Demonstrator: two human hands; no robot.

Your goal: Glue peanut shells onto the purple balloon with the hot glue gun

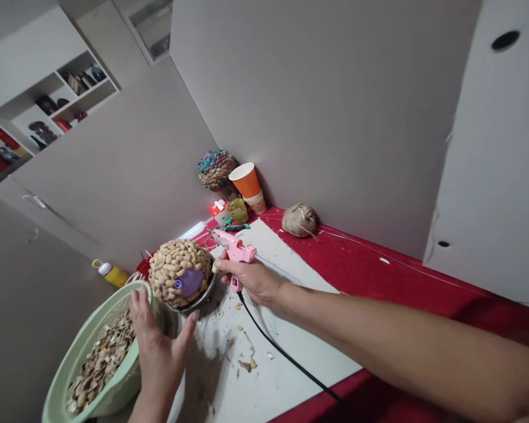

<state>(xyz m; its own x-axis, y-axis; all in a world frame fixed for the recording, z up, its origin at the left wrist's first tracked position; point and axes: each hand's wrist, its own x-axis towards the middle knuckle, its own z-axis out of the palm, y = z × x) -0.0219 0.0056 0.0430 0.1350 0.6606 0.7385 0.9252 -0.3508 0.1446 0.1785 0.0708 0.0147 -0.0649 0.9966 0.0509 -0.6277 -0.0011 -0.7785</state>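
My right hand [251, 281] is closed round the handle of a pink hot glue gun [234, 245], its nozzle pointing up and to the left. A small pale piece, perhaps a shell, shows at my right fingertips. Left of the gun, a purple balloon [191, 283] largely covered in peanut shells [171, 261] rests in a metal bowl [203, 299]. My left hand [161, 346] is open, thumb spread, between this ball and a light green basket [57, 382]. Its fingers overlap the basket's rim; whether they touch it I cannot tell. Many loose shells [101, 361] lie in the basket.
A black cord [286, 352] runs from the gun across the white board [308, 317] on the red table cover [361, 264]. Behind are a twine ball [298, 220], an orange paper cup [247, 182], a coloured ball [216, 169] and pliers [238, 227]. A yellow bottle [113, 274] stands left.
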